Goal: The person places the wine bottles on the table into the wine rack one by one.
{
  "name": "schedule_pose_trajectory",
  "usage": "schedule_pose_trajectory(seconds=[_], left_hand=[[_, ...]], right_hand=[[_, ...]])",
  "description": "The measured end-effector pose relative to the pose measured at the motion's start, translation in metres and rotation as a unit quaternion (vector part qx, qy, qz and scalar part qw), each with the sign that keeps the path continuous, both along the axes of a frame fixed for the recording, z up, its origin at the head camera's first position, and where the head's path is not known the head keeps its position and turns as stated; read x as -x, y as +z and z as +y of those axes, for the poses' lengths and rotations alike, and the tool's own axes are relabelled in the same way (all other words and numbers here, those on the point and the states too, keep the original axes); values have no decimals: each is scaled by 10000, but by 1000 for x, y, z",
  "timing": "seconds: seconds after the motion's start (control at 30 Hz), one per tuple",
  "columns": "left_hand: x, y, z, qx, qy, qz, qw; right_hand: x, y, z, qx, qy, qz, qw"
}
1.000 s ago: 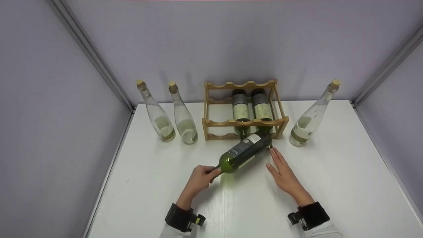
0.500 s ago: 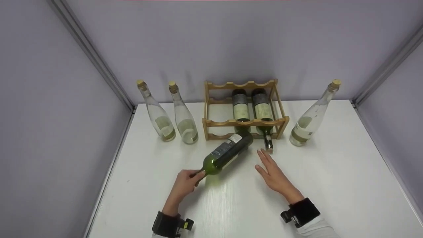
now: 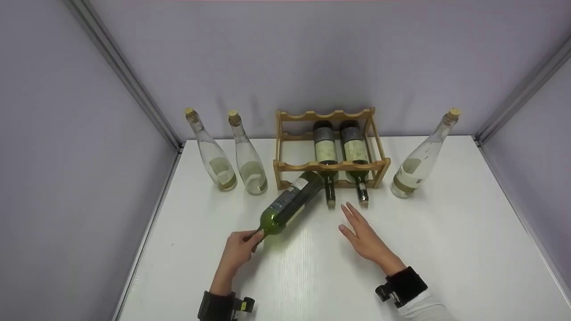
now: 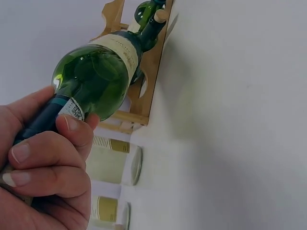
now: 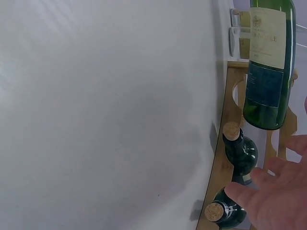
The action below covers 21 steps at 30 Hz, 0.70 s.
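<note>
My left hand (image 3: 237, 249) grips a green wine bottle (image 3: 290, 203) by its neck, fingers curled round it in the left wrist view. The bottle slants up and right, its base end near the front of a wooden wine rack (image 3: 308, 166). Two more green wine bottles, one in the middle (image 3: 325, 149) and one on the right (image 3: 355, 149), lie side by side in the rack, corked necks toward me. My right hand (image 3: 366, 240) holds nothing; its fingers are extended, just in front of those necks and apart from the held bottle.
Two clear corked bottles, an outer one (image 3: 217, 167) and an inner one (image 3: 250, 169), stand left of the rack. Another clear bottle (image 3: 412, 167) stands at its right. Grey walls (image 3: 285, 67) enclose the white table (image 3: 178, 249) at the back and sides.
My left hand has carried the green wine bottle leftward, baring the necks of both racked bottles. The right hand has shifted slightly left, fingers still extended.
</note>
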<state>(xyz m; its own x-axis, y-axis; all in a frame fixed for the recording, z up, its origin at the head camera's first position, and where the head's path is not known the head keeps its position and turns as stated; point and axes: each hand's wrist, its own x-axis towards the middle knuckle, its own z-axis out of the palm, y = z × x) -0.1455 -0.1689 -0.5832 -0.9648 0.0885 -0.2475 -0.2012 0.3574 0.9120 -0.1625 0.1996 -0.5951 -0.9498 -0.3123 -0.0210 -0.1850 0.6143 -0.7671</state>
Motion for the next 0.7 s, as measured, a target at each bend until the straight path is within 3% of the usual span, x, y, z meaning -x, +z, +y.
schedule_pose_trajectory(seconds=[0.4,0.7], left_hand=[[-3,-8,-5,66,468,-35,9989],[-3,-16,11,-188,803,-72,9966]], right_hand=[[-2,-2,-3,-136,-2,-77,9999],[-4,-3,-5,-33,-5,-99,9999]])
